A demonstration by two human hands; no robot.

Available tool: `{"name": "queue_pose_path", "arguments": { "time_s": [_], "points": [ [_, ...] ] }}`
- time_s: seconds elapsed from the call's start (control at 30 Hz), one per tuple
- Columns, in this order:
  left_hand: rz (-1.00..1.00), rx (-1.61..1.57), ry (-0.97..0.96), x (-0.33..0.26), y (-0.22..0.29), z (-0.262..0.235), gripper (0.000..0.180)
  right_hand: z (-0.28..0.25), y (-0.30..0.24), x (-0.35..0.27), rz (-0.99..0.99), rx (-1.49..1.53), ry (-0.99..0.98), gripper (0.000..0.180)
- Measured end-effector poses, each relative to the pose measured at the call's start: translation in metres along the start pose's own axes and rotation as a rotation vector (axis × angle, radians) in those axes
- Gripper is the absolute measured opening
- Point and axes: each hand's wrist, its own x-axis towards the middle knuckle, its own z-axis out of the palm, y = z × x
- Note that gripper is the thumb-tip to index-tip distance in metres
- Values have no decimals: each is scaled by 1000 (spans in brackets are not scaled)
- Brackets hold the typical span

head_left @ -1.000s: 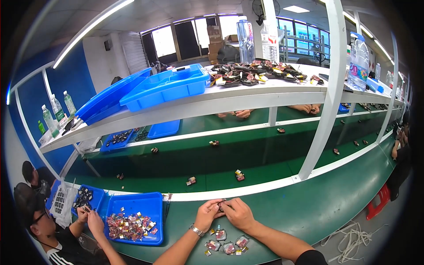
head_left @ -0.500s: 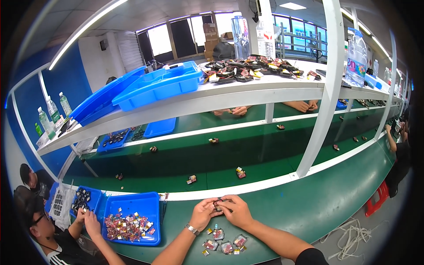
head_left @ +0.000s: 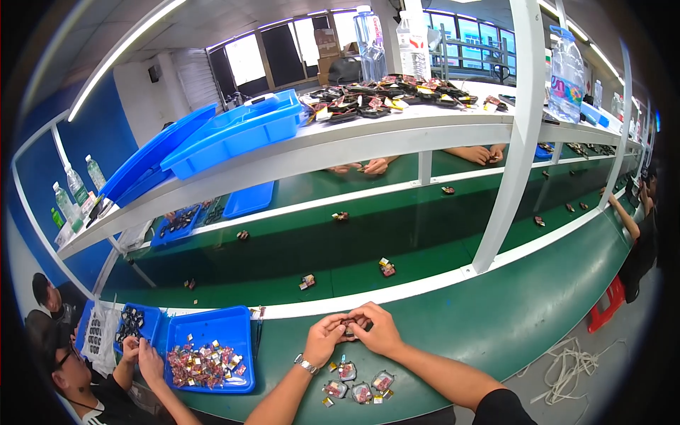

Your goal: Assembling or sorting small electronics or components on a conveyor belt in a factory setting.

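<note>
My left hand (head_left: 324, 339) and my right hand (head_left: 378, 330) meet over the green bench, both pinching one small dark part (head_left: 351, 326) between their fingertips. A watch sits on my left wrist. Just below my hands lie several small clear-cased parts with red insides (head_left: 358, 386) in a loose cluster on the bench near its front edge.
A blue tray (head_left: 210, 333) of small red and yellow parts lies to my left, where a seated person's hands (head_left: 142, 354) work. A green conveyor (head_left: 340, 248) carries scattered parts beyond a white rail. Blue bins (head_left: 234, 131), bottles and piled parts fill the shelf above. Other hands work across the belt.
My hands stay together on the small part, with only slight finger movement. The view has shifted a little.
</note>
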Motion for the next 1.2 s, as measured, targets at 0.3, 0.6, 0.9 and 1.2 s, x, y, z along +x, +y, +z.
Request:
{"name": "queue_pose_path", "arguments": {
  "time_s": [0.3, 0.6, 0.9, 1.2],
  "points": [
    [99, 111, 64, -4, -2, 9, 31, -9, 5, 9, 21, -26, -22, 13],
    [113, 106, 103, 7, 0, -14, 25, -162, 107, 96, 460, -465, 438, 15],
    [101, 280, 69, 3, -2, -19, 20, -58, 70, 71, 206, -917, 216, 60],
    [91, 260, 29, 15, -8, -8, 24, -100, 152, 75, 108, -754, 417, 40]
  ]
}}
